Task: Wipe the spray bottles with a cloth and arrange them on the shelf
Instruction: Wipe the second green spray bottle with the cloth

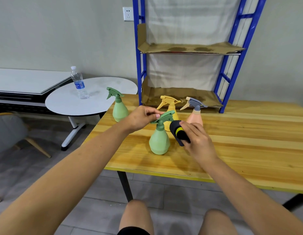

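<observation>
A green spray bottle (159, 141) stands on the wooden table (240, 141) near its front edge. My left hand (142, 120) pinches its trigger head from the left. My right hand (196, 141) holds a rolled dark cloth with a yellow-green stripe (178, 133) against the bottle's right shoulder. A second green bottle (119, 109) stands at the table's left edge. A yellow bottle (170, 106) and a pink bottle with a grey head (195, 114) stand behind, in front of the blue shelf (227, 77). Both cardboard-lined shelf boards hold nothing.
A round white side table (66, 102) at the left carries a clear water bottle (78, 83). A grey chair (9, 131) stands at the far left. A wall socket (128, 13) sits beside the shelf frame. My knees show below the table edge.
</observation>
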`<state>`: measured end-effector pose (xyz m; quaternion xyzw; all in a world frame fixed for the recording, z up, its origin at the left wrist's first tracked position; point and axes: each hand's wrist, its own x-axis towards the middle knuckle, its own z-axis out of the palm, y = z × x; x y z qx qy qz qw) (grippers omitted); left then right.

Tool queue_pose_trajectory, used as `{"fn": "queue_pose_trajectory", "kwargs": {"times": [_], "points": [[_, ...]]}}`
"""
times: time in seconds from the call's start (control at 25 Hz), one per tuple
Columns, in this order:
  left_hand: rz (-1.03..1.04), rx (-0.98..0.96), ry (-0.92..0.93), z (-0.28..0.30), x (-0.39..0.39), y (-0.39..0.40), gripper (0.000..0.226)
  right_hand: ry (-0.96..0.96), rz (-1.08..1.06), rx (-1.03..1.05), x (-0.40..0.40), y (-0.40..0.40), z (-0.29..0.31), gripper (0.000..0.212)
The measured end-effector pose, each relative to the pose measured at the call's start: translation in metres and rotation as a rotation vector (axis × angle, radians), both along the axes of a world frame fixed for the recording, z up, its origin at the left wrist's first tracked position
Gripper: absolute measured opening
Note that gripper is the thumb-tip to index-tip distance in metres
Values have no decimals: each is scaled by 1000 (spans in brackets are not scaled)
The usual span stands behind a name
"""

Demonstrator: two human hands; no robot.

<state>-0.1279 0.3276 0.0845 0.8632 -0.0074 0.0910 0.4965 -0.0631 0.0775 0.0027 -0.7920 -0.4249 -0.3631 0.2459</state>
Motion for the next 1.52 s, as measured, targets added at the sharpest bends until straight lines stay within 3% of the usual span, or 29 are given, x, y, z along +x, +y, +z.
{"fn": "queue_pose_trajectory", "kwargs": {"times": [0.24,0.4,0.6,0.68,0.8,1.08,1.36,1.44,1.52], "points": [[-4,-5,9,4,-3,-4,24,-21,68,24,-5,9,14,63],[42,73,24,-3,-6,-5,31,134,-36,-27,-2,-2,22,68],[198,-418,0,-60,-42,-23,41,-14,-70,-100,-6,-1,87,65],[208,-526,-29,-76,-48,-33,43,-110,-37,-186,-13,15,107,64],[167,-438,-1,-79,-44,-39,54,-154,16,-328,-20,38,119,58],[143,176,48,-86,-38,-43,85,-100,-1,-503,-17,44,117,50],[228,173,70,-98,-22,-56,111,87,-125,-397,-4,9,111,54],[253,172,85,-102,-15,-58,108,177,-141,-356,-5,-6,88,57],[284,20,81,-98,-10,-56,96,261,-134,-269,-7,-20,63,59]]}}
